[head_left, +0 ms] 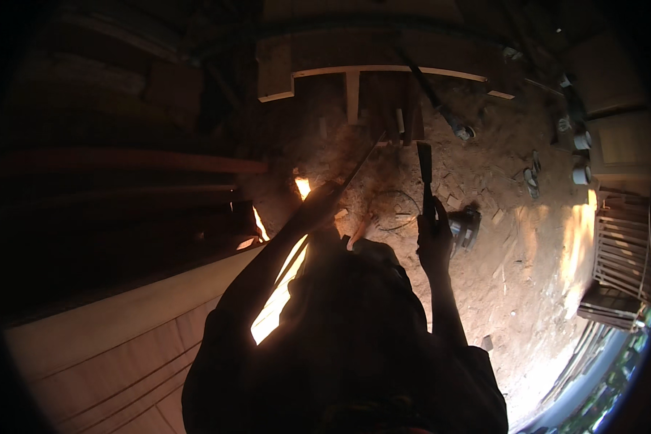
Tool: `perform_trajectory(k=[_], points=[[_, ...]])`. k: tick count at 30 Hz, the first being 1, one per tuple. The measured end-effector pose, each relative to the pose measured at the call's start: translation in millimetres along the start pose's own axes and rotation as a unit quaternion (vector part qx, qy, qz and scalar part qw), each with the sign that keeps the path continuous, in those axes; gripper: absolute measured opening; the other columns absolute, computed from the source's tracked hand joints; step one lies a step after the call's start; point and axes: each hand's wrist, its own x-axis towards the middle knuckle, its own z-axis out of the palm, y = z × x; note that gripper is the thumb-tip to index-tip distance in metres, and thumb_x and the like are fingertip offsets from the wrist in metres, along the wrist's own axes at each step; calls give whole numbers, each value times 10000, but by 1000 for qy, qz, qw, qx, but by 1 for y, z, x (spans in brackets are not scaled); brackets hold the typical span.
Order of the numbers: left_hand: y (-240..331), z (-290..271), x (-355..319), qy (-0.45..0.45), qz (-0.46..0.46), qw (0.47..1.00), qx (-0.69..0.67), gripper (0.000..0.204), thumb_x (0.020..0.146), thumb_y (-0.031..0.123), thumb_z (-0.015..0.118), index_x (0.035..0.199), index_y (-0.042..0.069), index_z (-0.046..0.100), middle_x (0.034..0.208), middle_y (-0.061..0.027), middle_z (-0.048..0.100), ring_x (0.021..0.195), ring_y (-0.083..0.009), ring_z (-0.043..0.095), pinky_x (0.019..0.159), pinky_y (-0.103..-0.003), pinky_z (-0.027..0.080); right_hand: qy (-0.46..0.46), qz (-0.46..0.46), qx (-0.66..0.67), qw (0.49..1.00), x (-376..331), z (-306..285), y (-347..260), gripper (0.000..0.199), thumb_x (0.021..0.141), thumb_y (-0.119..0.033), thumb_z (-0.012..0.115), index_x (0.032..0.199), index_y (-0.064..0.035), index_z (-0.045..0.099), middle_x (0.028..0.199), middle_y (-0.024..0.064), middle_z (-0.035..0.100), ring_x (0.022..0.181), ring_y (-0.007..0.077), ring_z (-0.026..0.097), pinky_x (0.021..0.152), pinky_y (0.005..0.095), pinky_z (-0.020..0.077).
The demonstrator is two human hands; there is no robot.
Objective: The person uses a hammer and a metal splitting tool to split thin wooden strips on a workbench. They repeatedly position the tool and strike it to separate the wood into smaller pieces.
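My right hand [432, 233] is closed around the handle of a dark flat-bladed tool [424, 160], shaped like a wide chisel. Its blade points away from me over the floor. Further left, my left hand [327, 195] is closed on a long thin dark strip [364, 160] that slants up to the right. Both hands are in deep shadow, so the fingers and the strip's exact kind are hard to make out. The two tools are apart from each other.
Pale wooden boards [116, 347] lie at lower left. A wooden frame [352, 94] stands ahead. A dark power tool [467, 226] rests on the chip-strewn dirt floor [506, 253]. Sandals [532, 181], white containers [581, 175] and a slatted wooden piece [620, 246] are on the right.
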Motion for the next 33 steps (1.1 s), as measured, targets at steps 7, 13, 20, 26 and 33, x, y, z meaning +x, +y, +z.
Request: perform_trajectory(k=[7,13,20,26,33], points=[[3,6,31,-39,59,988,-141,282,1053,316,487,1083,55,589,651,2,483,453,-99,429,410,-287,361,-34,100,91,990,-22,35,-2,578,949,-268,637,1491,-150,474,985,136,716,725,211,671,665,371,529],[-5,23,35,-72,31,960,-267,269,1050,296,484,1088,53,592,655,13,487,465,-87,420,418,-267,349,-52,94,79,991,-18,71,-8,550,998,-207,621,1523,-188,460,751,-9,593,590,64,547,505,257,480],[-13,33,38,-91,62,938,-329,270,1056,293,478,1116,46,566,608,31,439,432,-80,401,394,-260,333,-64,-52,-66,994,-12,110,-24,485,1003,-208,576,1480,-170,502,995,159,727,713,249,711,623,387,545],[-10,40,31,-96,45,931,-349,252,1048,296,492,1079,55,560,608,30,446,439,-83,393,410,-258,331,-97,-6,-127,987,13,107,-46,456,1017,-181,512,1472,-170,495,1199,219,684,1037,394,695,817,459,564],[-9,40,34,-85,45,939,-332,284,1072,321,433,1086,63,551,588,47,415,407,-80,374,378,-271,322,-95,14,-123,988,0,103,-68,437,1002,-200,527,1438,-178,541,1236,200,681,1141,374,660,917,452,561]])
